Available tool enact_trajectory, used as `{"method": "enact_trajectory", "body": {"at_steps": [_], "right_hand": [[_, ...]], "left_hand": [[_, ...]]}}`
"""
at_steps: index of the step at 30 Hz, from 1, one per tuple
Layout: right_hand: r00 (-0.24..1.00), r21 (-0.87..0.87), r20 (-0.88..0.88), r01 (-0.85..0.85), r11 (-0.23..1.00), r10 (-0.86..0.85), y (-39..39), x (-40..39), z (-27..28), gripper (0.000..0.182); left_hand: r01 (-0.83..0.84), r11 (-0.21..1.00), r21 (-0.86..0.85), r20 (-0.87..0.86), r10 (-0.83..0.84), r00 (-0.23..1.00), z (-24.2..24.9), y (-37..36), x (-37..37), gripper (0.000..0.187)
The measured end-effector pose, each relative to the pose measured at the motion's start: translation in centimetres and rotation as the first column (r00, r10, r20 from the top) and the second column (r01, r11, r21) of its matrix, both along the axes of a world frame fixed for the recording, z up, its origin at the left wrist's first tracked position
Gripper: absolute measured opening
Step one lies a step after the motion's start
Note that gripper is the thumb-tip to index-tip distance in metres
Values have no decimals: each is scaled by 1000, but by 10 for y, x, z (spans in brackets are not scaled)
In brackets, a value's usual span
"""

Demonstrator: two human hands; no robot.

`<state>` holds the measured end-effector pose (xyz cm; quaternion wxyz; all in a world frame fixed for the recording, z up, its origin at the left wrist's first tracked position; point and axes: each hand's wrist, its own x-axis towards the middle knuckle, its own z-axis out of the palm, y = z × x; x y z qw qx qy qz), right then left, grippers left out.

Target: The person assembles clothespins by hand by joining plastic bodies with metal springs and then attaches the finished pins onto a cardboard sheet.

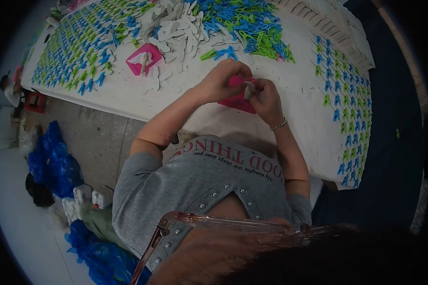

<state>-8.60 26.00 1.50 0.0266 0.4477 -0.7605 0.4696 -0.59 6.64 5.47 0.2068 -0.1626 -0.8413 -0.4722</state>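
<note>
Both my hands meet over a pink tray (238,103) at the table's near edge. A small white piece (248,90) sits between their fingertips; its exact kind is too small to make out. My left hand (225,81) is closed, thumb and fingertips pinching at the piece from the left. From the other side, my right hand (267,100) grips it with bent fingers. Just beyond my hands lie several blue clips (227,52) and a green clip (208,55), shaped like clothespins. The fingers partly hide the tray and the piece.
A second pink tray (153,51) holding white material stands to the left. Behind it are piles of flat white strips (183,33) and blue and green clips (257,28). Rows of clips cover the table's left (76,47) and right (349,104). Blue plastic bags (57,159) lie on the floor.
</note>
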Motion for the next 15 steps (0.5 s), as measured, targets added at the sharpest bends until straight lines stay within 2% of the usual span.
{"method": "enact_trajectory", "body": {"at_steps": [1, 2, 4, 10, 14, 15], "right_hand": [[998, 13, -68, 3, 1000, -2, 3, -2, -1, 29], [998, 14, -67, 5, 1000, -4, 6, -3, -2, 29], [995, 49, -95, 33, 998, -28, 13, -5, -3, 29], [989, 87, -136, 60, 994, -48, 27, -7, -4, 29], [988, 82, -146, 67, 994, -54, 31, -6, 1, 30], [979, 89, -194, 79, 993, -61, 33, -6, 7, 31]], "left_hand": [[5, 997, 83, -22, -3, 1000, -5, 0, -1, 30], [6, 996, 84, -21, -5, 1000, -9, -2, -2, 30], [-5, 991, -136, 38, 10, 999, -12, -5, -1, 31], [-7, 990, -144, 131, 27, 991, -31, 2, -7, 30], [-15, 991, -132, 138, 34, 990, -34, 5, -10, 30], [-22, 991, -129, 97, 35, 995, -34, 8, -11, 29]]}}
